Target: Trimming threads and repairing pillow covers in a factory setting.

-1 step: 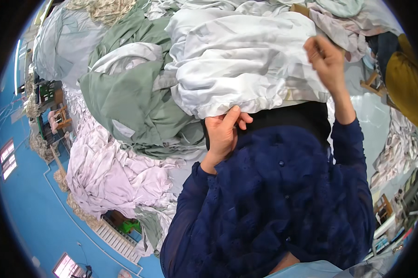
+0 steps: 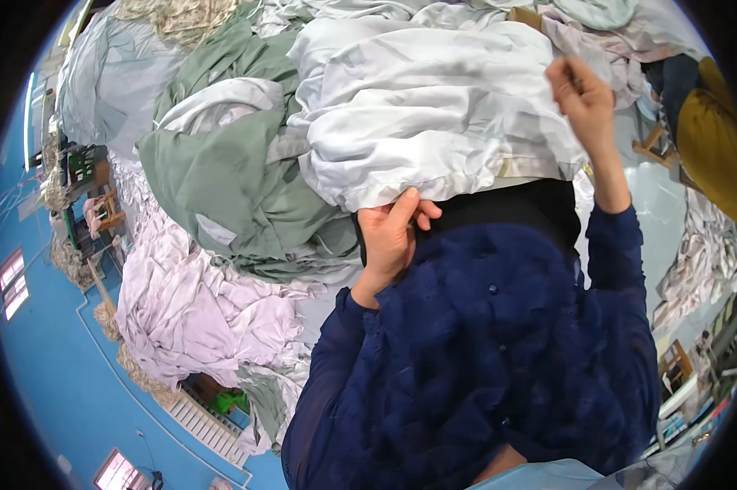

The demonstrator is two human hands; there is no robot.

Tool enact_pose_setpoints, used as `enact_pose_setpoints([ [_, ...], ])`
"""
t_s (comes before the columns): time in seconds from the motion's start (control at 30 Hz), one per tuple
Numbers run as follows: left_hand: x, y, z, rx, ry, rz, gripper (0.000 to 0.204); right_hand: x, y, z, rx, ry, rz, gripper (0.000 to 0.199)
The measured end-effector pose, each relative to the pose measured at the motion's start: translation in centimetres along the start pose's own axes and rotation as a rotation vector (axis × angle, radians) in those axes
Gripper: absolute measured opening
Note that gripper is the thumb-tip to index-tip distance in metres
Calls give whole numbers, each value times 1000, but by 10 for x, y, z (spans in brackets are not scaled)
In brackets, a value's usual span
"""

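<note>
A large white cloth (image 2: 417,90) lies gathered in folds in front of me, its near edge reaching my waist. My left hand (image 2: 389,233) pinches that edge, thumb on top and fingers partly hidden beneath. Off the cloth's right side, my right hand (image 2: 585,102) is raised with its fingers curled closed. Whatever it may hold is too small or too blurred to make out. Left of the white cloth sits a heap of green fabric (image 2: 221,180) with a pale strip across it.
Pale lilac cloth (image 2: 205,302) is piled at the lower left, above a blue floor (image 2: 50,367). Bluish-grey fabric (image 2: 119,82) fills the far left. At the right are a wooden stool (image 2: 654,147) and a person's mustard-coloured garment (image 2: 712,155).
My right hand has shifted slightly right and away from the white cloth, fingers still curled. The left hand keeps its pinch on the edge.
</note>
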State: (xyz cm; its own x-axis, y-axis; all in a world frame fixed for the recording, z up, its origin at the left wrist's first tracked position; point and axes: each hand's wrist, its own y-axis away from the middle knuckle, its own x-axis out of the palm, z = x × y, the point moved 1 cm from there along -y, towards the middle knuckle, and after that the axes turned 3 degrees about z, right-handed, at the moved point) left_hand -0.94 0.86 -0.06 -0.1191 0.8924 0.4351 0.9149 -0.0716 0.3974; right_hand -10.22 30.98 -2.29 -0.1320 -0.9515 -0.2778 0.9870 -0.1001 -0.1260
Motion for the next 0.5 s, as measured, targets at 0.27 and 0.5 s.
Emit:
enact_pose_setpoints([
  [0.27,-9,-4,8,-7,-90,-30,16,-144,-67,-95,103,226,-306,14],
  [0.5,0,-10,7,-25,-158,-59,15,-174,-87,-145,328,383,-223,22],
])
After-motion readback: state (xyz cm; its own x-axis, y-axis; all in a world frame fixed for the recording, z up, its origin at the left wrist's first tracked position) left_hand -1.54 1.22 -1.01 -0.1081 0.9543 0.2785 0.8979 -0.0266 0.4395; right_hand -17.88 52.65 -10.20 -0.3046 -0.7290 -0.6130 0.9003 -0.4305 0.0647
